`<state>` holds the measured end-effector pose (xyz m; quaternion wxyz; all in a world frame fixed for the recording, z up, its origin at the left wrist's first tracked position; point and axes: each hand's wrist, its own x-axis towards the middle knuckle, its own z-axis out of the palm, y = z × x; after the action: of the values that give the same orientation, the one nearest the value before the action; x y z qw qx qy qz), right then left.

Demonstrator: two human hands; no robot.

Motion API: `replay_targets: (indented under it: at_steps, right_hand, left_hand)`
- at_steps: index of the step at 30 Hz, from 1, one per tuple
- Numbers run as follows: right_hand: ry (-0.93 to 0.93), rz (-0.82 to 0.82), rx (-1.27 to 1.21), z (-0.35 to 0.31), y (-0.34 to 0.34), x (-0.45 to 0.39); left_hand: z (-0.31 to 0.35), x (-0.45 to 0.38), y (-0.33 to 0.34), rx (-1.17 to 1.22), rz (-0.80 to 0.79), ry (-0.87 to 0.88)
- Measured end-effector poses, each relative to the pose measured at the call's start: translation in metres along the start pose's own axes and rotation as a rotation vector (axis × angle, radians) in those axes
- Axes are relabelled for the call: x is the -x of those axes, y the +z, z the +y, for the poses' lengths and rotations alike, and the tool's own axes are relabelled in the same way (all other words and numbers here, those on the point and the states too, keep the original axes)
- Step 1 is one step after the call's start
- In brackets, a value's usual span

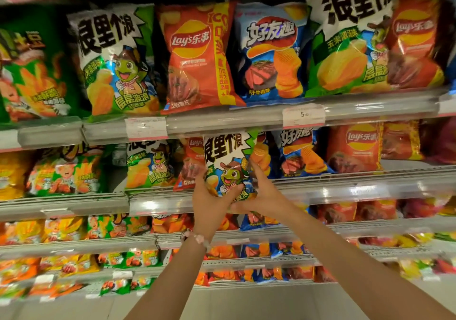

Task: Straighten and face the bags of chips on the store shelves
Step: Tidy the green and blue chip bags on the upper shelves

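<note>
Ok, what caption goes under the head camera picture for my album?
Both hands, left hand and right hand, hold a white turtle chip bag before stocked shelves.

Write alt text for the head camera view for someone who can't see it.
Two bare hands, left hand and right hand, hold a white and green turtle chip bag upright before the second shelf, among rows of red, blue and green chip bags.

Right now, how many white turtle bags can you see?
4: two on the top shelf, left and right; one on the second shelf; one held in both hands. More may hide behind.
</note>
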<state>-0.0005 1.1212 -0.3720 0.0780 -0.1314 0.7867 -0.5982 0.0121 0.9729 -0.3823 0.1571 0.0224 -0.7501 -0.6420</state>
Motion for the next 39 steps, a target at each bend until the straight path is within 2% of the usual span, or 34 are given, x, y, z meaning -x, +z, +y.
replay_targets:
  at_steps: [3, 5, 7, 9, 11, 13, 14, 16, 18, 20, 30, 39]
  right_hand:
    - [-0.011, 0.109, 0.131, -0.001, 0.002, -0.004]
    - [-0.002, 0.172, 0.096, 0.002, -0.002, -0.004]
    - [0.017, 0.191, 0.047, 0.008, -0.011, -0.002]
    - [0.033, 0.218, 0.055, 0.011, -0.021, 0.003]
    - [0.025, 0.253, 0.064, 0.015, -0.029, 0.006]
    - [0.021, 0.274, 0.055, 0.018, -0.036, 0.008]
    - [0.025, 0.279, 0.052, 0.019, -0.038, 0.009]
    - [0.032, 0.297, 0.048, 0.021, -0.043, 0.010]
    - [0.010, 0.320, 0.062, 0.025, -0.047, 0.011]
    - [-0.005, 0.331, 0.085, 0.029, -0.049, 0.011]
    - [0.014, 0.325, 0.052, 0.024, -0.053, 0.001]
    - [-0.010, 0.228, 0.095, 0.000, -0.032, -0.028]
  left_hand:
    - [0.001, 0.000, -0.005, 0.046, -0.057, -0.038]
    - [0.000, -0.004, -0.011, 0.063, -0.112, -0.071]
    - [0.000, -0.012, -0.021, 0.020, -0.094, -0.008]
    - [0.001, -0.030, -0.035, -0.132, 0.042, 0.134]
    - [-0.005, -0.053, -0.046, -0.440, 0.126, 0.194]
    - [-0.013, -0.075, -0.051, -0.728, 0.093, 0.093]
    - [-0.016, -0.081, -0.051, -0.786, 0.044, 0.027]
    - [-0.022, -0.088, -0.048, -0.781, -0.062, -0.070]
    - [-0.029, -0.090, -0.044, -0.773, -0.123, -0.085]
    - [-0.034, -0.091, -0.043, -0.761, -0.107, -0.044]
    - [-0.025, -0.084, -0.060, -0.400, -0.025, 0.166]
    - [-0.023, -0.032, -0.122, -0.388, -0.034, 0.196]
